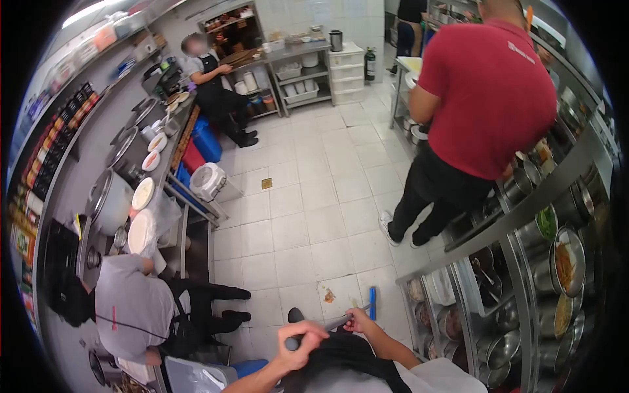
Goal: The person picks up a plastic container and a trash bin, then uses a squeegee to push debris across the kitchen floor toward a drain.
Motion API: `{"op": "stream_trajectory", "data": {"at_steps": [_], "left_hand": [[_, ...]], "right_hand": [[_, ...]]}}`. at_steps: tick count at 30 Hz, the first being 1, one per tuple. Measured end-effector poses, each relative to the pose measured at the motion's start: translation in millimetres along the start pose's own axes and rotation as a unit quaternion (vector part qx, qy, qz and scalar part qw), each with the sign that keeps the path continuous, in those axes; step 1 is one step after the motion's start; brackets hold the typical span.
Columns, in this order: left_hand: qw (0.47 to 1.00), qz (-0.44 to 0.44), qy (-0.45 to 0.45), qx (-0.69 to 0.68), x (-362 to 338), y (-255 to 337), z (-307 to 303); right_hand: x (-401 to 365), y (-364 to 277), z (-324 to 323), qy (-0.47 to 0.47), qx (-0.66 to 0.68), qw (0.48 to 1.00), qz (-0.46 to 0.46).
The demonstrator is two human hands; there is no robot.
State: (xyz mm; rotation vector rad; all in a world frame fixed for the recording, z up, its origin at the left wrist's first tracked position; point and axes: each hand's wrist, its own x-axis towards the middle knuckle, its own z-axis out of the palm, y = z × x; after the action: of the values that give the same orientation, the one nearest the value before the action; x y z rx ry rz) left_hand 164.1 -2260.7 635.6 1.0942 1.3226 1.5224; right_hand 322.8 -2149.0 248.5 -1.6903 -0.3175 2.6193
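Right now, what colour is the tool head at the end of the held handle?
Blue. Tool head on the handle, best seen in the head view.

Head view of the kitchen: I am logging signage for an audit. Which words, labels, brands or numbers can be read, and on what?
No text can be read.
White logo on the standing person's red shirt: blurred.
Labels on the row of bottles along the left shelf: too small.
Grey metal pole gripped by left hand and right hand: no marking shows.
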Motion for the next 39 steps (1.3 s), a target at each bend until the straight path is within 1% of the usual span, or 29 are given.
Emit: {"op": "stream_trajectory", "data": {"at_steps": [2,5,6,8,9,10,11,12,13,15,16,18,19,20,21,22,23,24,25,27,29,30,31,32,33,35,36,39], "left_hand": [[0.996,0.084,-0.039,0.007,9,8,12],[0.987,0.153,-0.043,-0.014,13,32,19],[0.984,0.175,-0.021,-0.014,12,33,19],[0.978,0.205,0.027,-0.022,14,26,16],[0.975,0.213,0.049,-0.041,14,21,16],[0.973,0.218,0.063,-0.050,13,21,14],[0.971,0.221,0.073,-0.060,13,20,13],[0.966,0.241,0.075,-0.065,11,15,11],[0.960,0.263,0.076,-0.067,9,10,9],[0.958,0.275,0.061,-0.061,5,9,0],[0.962,0.260,0.047,-0.073,3,8,-7],[0.966,0.248,-0.040,-0.061,11,13,-18],[0.965,0.249,-0.073,-0.047,16,18,-25],[0.969,0.202,-0.139,-0.029,20,24,-33],[0.971,0.166,-0.171,-0.007,16,26,-36],[0.971,0.150,-0.186,0.001,15,25,-37],[0.967,0.138,-0.212,0.017,15,25,-39],[0.963,0.134,-0.232,0.025,17,29,-38],[0.962,0.118,-0.245,0.022,17,32,-39],[0.951,0.141,-0.273,0.025,24,26,-40],[0.947,0.091,-0.305,0.051,31,18,-37],[0.941,0.041,-0.330,0.056,37,7,-37],[0.941,0.032,-0.335,0.041,39,-15,-35],[0.939,0.037,-0.338,0.044,37,-49,-34],[0.937,0.042,-0.342,0.046,35,-77,-35],[0.934,0.049,-0.348,0.063,34,-88,-38],[0.932,0.051,-0.352,0.070,33,-94,-39],[0.942,0.038,-0.325,0.072,32,-102,-38]], "right_hand": [[-7,-1,1,0.027,0.039,0.998,-0.034],[-22,-5,13,0.001,0.027,0.995,-0.096],[-27,-7,20,0.016,0.018,0.996,-0.087],[-16,-10,27,-0.009,0.023,0.996,-0.084],[0,-9,29,0.010,0.024,0.996,-0.090],[14,-10,31,0.005,0.062,0.996,-0.058],[14,-8,40,0.026,0.079,0.993,-0.086],[-6,-10,52,0.003,0.105,0.987,-0.121],[-18,-12,59,-0.002,0.130,0.983,-0.133],[-7,-14,60,-0.003,0.128,0.981,-0.144],[-15,-20,60,0.025,0.130,0.980,-0.150],[-36,-37,76,0.069,0.109,0.978,-0.165],[-35,-41,76,0.073,0.114,0.977,-0.167],[-30,-48,68,0.071,0.111,0.977,-0.169],[-17,-49,55,0.060,0.102,0.977,-0.177],[-6,-49,45,0.046,0.090,0.978,-0.184],[-22,-55,48,0.042,0.077,0.978,-0.189],[-41,-61,57,0.055,0.059,0.978,-0.190],[-39,-64,56,0.072,0.029,0.979,-0.188],[1,-60,23,-0.006,-0.014,0.988,-0.152],[23,-52,7,-0.014,-0.028,0.990,-0.138],[14,-49,15,-0.011,-0.020,0.989,-0.145],[-1,-39,23,-0.008,-0.010,0.988,-0.153],[-14,-34,33,-0.004,0.002,0.987,-0.160],[-14,-35,36,-0.006,-0.030,0.987,-0.158],[-12,-35,35,-0.009,-0.092,0.984,-0.153],[-9,-40,34,-0.027,-0.135,0.980,-0.141],[4,-54,26,-0.032,-0.221,0.970,-0.097]]}}
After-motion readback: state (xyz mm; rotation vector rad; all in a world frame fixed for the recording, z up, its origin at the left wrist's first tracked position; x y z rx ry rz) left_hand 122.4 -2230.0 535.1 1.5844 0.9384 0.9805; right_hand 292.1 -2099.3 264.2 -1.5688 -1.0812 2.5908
